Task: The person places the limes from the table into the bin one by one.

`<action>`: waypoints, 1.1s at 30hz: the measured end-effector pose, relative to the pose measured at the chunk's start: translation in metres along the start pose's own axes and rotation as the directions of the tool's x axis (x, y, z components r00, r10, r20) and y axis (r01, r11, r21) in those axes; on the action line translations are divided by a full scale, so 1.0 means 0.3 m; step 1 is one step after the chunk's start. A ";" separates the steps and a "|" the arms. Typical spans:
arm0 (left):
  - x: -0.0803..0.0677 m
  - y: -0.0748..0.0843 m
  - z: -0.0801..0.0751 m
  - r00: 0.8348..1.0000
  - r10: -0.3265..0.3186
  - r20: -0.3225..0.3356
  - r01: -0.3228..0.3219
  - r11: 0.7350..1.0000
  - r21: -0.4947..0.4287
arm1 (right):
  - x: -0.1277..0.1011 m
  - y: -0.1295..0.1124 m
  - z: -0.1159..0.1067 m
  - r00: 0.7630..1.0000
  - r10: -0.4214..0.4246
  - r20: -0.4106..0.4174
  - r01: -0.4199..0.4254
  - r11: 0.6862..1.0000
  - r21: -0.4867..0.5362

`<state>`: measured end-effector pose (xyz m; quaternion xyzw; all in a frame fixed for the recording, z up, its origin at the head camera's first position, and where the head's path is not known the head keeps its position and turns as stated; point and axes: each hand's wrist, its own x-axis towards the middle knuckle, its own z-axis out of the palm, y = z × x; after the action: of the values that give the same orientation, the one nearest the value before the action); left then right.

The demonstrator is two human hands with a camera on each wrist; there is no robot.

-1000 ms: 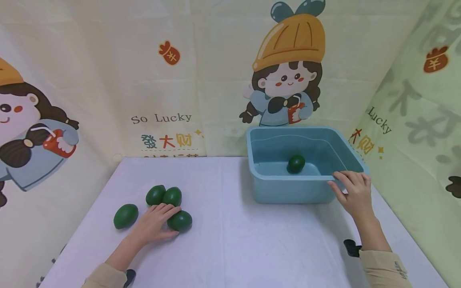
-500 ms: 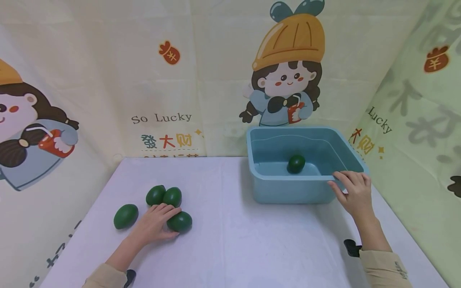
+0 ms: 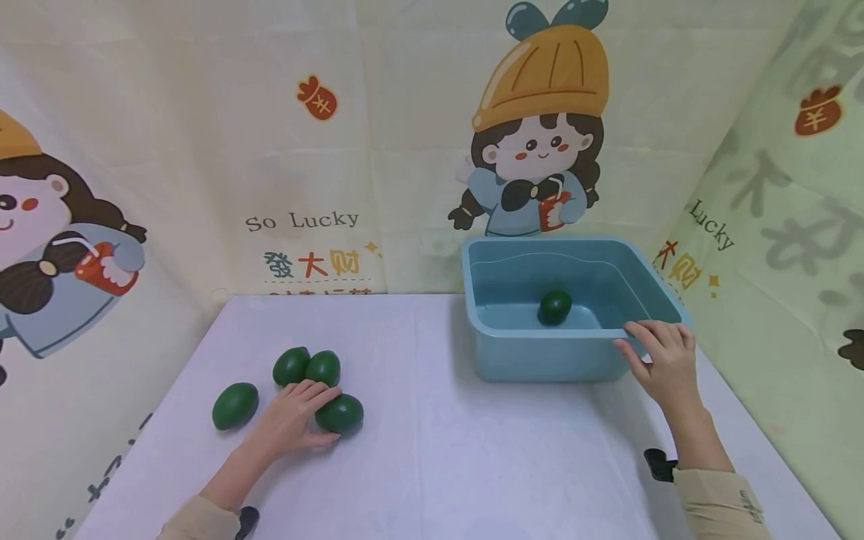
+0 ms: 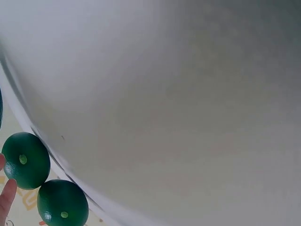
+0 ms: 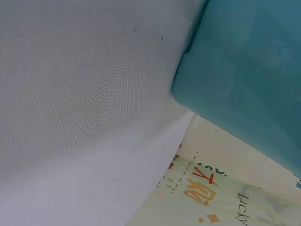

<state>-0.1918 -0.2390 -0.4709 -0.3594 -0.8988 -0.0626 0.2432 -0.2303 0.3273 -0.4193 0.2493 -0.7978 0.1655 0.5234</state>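
Observation:
On the white table lie several dark green oval fruits. My left hand [image 3: 300,416] rests against the nearest fruit [image 3: 342,414], fingers lying along its upper left side and thumb by its lower edge. Two more fruits [image 3: 292,366] [image 3: 324,368] sit just beyond the fingers, and another fruit [image 3: 235,406] lies to the left. The left wrist view shows two fruits [image 4: 26,160] [image 4: 62,203] and a fingertip [image 4: 6,200]. My right hand [image 3: 658,352] holds the near right corner of a blue plastic bin [image 3: 540,352], fingers over the rim. One green fruit [image 3: 556,307] lies inside the bin.
Printed cartoon cloth hangs behind the table and along both sides, close to the bin's right wall. The right wrist view shows only the bin's outer corner [image 5: 244,70] and white tablecloth [image 5: 70,117]. A small black object [image 3: 660,463] sits by my right wrist.
The nearest fruit has shifted slightly to the right under my left fingers. The right hand and the bin have stayed still.

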 end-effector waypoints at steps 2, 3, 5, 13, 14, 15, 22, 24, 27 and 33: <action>0.003 0.003 -0.001 1.000 0.006 -0.007 -0.006 1.000 0.001 | 0.001 0.000 -0.001 1.000 -0.001 0.000 0.001 1.000 0.001; 0.005 0.004 -0.001 1.000 0.008 -0.010 -0.008 1.000 -0.001 | 0.001 -0.001 -0.001 1.000 0.000 0.002 0.000 1.000 0.003; 0.008 0.006 0.000 1.000 0.011 -0.015 -0.011 1.000 -0.003 | 0.002 -0.001 -0.001 1.000 -0.001 0.001 0.001 1.000 0.003; 0.021 0.013 0.004 1.000 0.004 -0.020 -0.004 1.000 -0.008 | 0.000 0.001 0.000 1.000 -0.001 -0.001 0.001 1.000 0.000; 0.023 0.015 0.004 1.000 0.002 -0.020 -0.002 1.000 -0.011 | -0.001 0.001 0.001 1.000 -0.002 -0.004 0.002 1.000 0.001; 0.025 0.016 0.004 1.000 0.001 -0.019 -0.001 1.000 -0.012 | -0.001 0.001 0.002 1.000 -0.002 -0.006 0.002 1.000 0.004; 0.040 0.026 0.000 1.000 0.004 -0.024 -0.004 1.000 -0.001 | -0.001 0.003 0.004 1.000 -0.008 -0.017 0.008 1.000 0.008; 0.044 0.027 0.001 1.000 0.006 -0.028 -0.006 1.000 -0.002 | 0.000 0.003 0.002 1.000 -0.009 -0.013 0.009 1.000 0.004; 0.052 0.031 0.001 0.999 0.016 -0.040 -0.016 1.000 0.001 | 0.000 0.004 0.001 1.000 -0.013 -0.015 0.013 1.000 0.002; 0.072 0.040 0.006 0.998 0.025 -0.055 -0.025 1.000 0.004 | 0.001 0.003 0.001 1.000 -0.012 -0.015 0.012 1.000 0.003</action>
<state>-0.1978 -0.2164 -0.4628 -0.3683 -0.8873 -0.0680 0.2691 -0.2309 0.3278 -0.4192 0.2536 -0.7920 0.1653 0.5302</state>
